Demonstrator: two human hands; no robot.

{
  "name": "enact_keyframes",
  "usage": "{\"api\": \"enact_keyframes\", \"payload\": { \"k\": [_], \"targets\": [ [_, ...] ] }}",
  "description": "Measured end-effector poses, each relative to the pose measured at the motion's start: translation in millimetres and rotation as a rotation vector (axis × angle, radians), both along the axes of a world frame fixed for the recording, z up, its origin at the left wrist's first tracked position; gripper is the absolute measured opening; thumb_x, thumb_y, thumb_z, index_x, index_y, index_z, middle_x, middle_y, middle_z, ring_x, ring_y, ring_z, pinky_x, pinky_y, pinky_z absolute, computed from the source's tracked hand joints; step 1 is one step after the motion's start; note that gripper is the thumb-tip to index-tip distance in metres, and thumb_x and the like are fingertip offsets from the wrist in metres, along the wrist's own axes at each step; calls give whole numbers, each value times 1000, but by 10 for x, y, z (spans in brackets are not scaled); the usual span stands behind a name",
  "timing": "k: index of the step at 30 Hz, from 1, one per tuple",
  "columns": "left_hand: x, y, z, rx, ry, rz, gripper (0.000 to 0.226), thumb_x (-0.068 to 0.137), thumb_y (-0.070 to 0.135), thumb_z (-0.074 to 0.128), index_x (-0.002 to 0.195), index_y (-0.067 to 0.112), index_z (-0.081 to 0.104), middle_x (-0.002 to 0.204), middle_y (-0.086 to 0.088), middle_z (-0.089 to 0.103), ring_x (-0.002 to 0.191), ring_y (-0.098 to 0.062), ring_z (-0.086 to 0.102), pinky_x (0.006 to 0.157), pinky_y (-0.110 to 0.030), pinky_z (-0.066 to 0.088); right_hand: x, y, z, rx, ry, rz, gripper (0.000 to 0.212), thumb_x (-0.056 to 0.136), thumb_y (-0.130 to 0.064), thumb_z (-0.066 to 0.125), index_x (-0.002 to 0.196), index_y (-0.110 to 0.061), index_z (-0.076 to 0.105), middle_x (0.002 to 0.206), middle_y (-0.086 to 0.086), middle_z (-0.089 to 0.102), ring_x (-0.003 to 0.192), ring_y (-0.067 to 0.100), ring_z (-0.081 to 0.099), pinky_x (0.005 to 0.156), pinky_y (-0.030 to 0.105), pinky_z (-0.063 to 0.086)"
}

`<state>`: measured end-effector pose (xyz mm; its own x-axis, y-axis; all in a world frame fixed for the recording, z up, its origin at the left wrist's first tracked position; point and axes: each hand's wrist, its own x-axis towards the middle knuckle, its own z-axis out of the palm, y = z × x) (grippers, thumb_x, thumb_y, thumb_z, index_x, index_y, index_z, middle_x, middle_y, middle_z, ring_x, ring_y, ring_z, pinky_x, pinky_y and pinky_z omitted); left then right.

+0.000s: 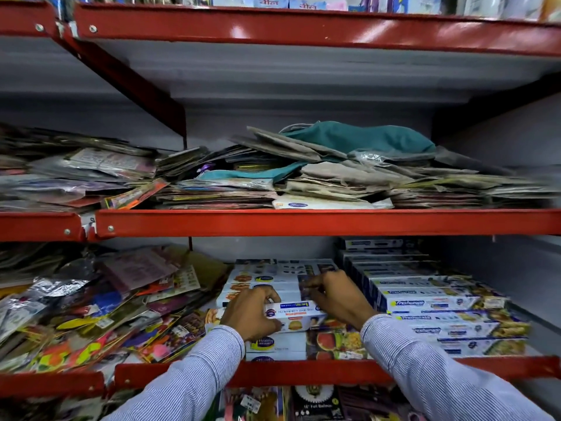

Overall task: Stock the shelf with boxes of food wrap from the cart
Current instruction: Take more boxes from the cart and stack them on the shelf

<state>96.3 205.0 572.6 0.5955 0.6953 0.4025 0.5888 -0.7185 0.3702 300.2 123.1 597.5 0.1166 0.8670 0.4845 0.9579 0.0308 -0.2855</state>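
A white food wrap box [299,314] with blue print lies across the top of a stack of like boxes [273,344] on the lower red shelf [303,372]. My left hand [250,314] grips its left end and my right hand [334,294] holds its right end from above. More white boxes [261,279] lie in rows behind it. To the right stands a stepped stack of blue-and-white wrap boxes [431,302]. Both sleeves are striped blue. The cart is out of view.
Loose colourful packets [91,314] fill the lower shelf's left half. The middle shelf [303,221] holds flat paper packs and a teal cloth bag [358,138]. Red brackets and another shelf [303,28] are above. Packets hang below the lower shelf.
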Motion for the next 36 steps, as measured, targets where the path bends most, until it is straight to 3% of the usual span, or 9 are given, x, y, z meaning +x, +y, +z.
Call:
{"api": "enact_keyframes", "payload": {
  "k": [2,4,7,12,16,27,30,33,36],
  "targets": [
    [39,52,-91,24,-48,-16,41,62,35,82,100,31,67,104,7,70,88,-10,61,69,-26,53,-70,-98,-48,-11,-33,2,19,90,-35,55,86,-25,72,69,0,72,56,17,64,56,27,48],
    [81,62,-187,138,-40,-1,43,65,37,77,106,28,69,108,3,63,105,-19,51,87,-35,47,-81,-169,-142,-24,-48,36,27,91,-42,55,101,-24,72,89,0,77,71,16,68,64,29,53],
    [92,49,-288,229,-57,27,40,68,42,67,105,27,71,108,4,58,111,-23,45,93,-43,41,-66,-200,-293,-51,-66,40,41,91,-47,56,122,-21,62,125,0,69,108,20,65,88,36,55],
    [83,118,-392,209,-124,-45,47,76,52,65,115,26,70,126,4,65,118,-17,54,103,-38,43,19,-159,-479,-60,-58,19,46,93,-42,55,135,-23,51,143,0,53,130,21,50,106,38,44],
    [85,164,-432,225,-119,-58,44,83,48,69,121,25,67,132,2,63,124,-16,53,109,-36,39,39,-143,-488,-35,4,32,43,92,-35,58,133,-23,54,144,-3,53,131,18,49,108,37,42],
    [98,160,-497,295,-81,-54,41,89,47,64,127,30,62,139,4,57,132,-15,46,115,-48,28,69,-148,-495,-41,11,72,43,94,-25,57,137,-21,51,147,0,49,134,18,46,113,38,38],
    [60,157,-524,329,-54,-76,42,94,47,54,133,31,55,143,5,53,136,-14,40,116,-45,20,60,-181,-518,-30,-41,65,42,96,-30,53,138,-20,50,148,0,48,136,18,42,111,34,37],
    [30,166,-572,396,12,-50,53,95,57,32,138,31,48,147,5,48,141,-14,34,117,-42,15,19,-218,-552,7,-188,39,45,98,-31,47,141,-18,44,150,2,45,138,20,40,113,35,35],
    [-7,126,-621,518,64,16,54,99,51,32,145,23,40,155,-1,36,146,-24,21,117,-51,6,-37,-224,-647,45,-281,-4,50,102,-36,33,149,-17,29,158,3,28,147,20,21,122,42,17]
  ]
}}
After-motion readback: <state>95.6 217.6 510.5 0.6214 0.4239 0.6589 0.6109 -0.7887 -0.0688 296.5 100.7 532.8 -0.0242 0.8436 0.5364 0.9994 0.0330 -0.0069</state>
